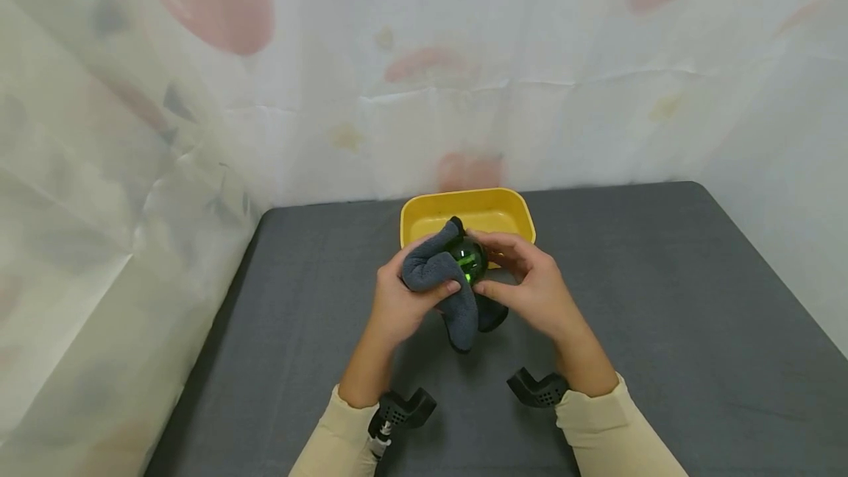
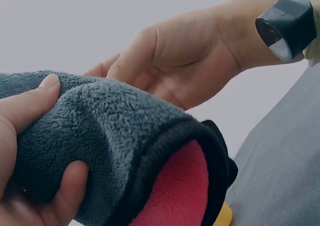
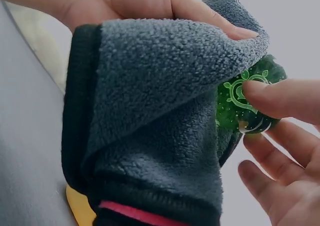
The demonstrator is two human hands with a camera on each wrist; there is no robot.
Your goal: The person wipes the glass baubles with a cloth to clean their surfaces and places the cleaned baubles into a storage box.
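Grey cloth [image 2: 100, 131], red lining only in wrist views, clenched in left hand [image 1: 400, 300]; green ball [image 3: 247, 103] at its 3 o'clock, pinched by right hand [image 1: 530, 289].

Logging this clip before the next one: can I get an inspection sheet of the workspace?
Surface: dark grey table, bare where visible.
Job's things: grey cloth with a red inner side, wrapped partly round a green ball with a pale pattern; both are held above the table.
Clutter: yellow tub behind the hands.
Grippers: left hand grips the cloth; right hand pinches the ball with its fingertips.
Cables: nothing seen.
Surroundings: pale sheeting with faded pink blotches at the back and sides.
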